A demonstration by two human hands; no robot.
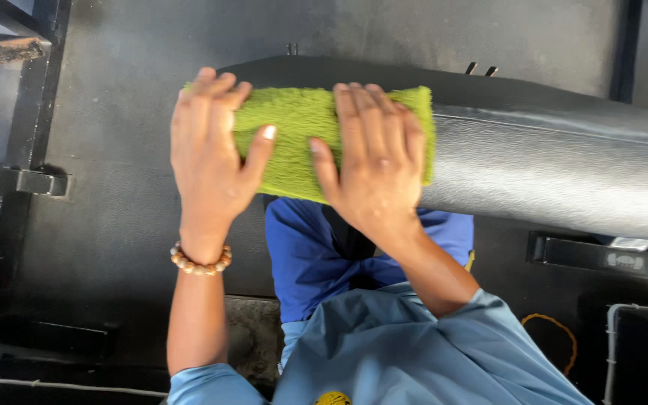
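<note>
1. The black padded seat (564, 165) runs from centre towards three o'clock, its far end cut off by the frame edge.
2. A green shaggy cloth (298, 142) drapes over the seat's near end — under both palms.
3. The right hand (373, 161) presses flat, fingers spread, at the cloth's three o'clock side.
4. The left hand (208, 154) lies flat at nine o'clock, thumb out — much of the cloth is hidden beneath.
5. A bead bracelet (200, 262) circles the left wrist.

Soft daylight, slight blur, dim corners
</note>
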